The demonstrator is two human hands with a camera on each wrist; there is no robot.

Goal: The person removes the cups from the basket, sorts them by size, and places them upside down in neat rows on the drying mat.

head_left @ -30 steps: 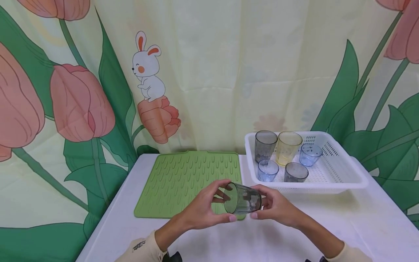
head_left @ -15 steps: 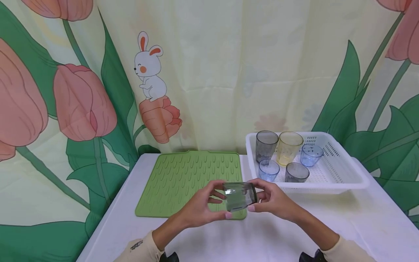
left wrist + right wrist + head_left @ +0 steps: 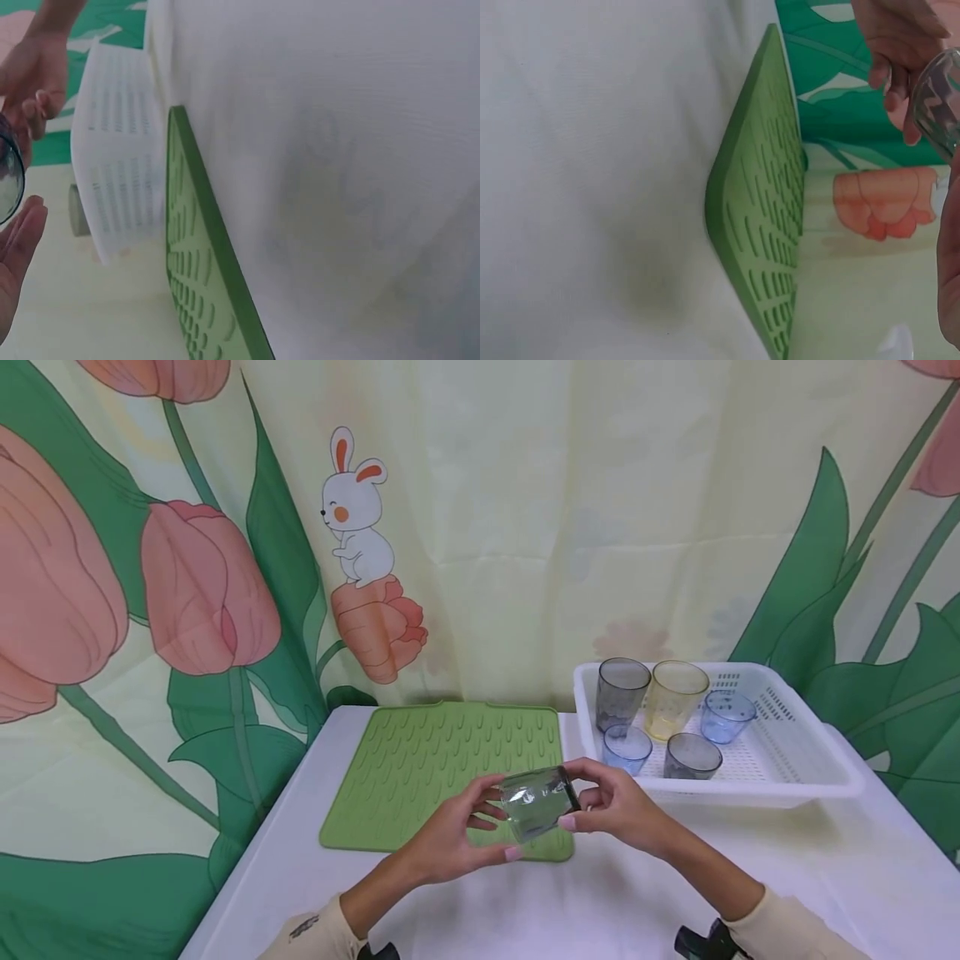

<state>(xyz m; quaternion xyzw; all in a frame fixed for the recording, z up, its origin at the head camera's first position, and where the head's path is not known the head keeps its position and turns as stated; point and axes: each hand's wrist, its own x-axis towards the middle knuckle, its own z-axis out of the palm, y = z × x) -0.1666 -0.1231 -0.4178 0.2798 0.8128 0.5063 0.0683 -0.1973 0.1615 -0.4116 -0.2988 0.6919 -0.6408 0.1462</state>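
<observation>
A grey-tinted drinking glass [image 3: 538,803] is held tilted on its side over the near right part of a green ridged mat [image 3: 442,777]. My right hand [image 3: 618,810] pinches the glass at its dark base end, thumb below and fingers above. At the other end my left hand [image 3: 457,835] is spread around the rim, its thumb apart from the glass. In the left wrist view the left fingers [image 3: 26,232] reach out straight beside the glass [image 3: 10,180]. The right wrist view shows only part of the glass [image 3: 939,97] at the edge.
A white perforated basket [image 3: 810,768] stands at the back right. In it are a tall grey glass [image 3: 621,693], a tall yellow glass [image 3: 675,702], two short blue glasses and a short grey glass [image 3: 692,758]. A printed curtain [image 3: 495,527] hangs behind the white-covered table [image 3: 637,902].
The glass has turned, its rim swinging from facing partly toward the camera to facing left and away. Both hands have shifted slightly left; the left thumb now stands off the glass.
</observation>
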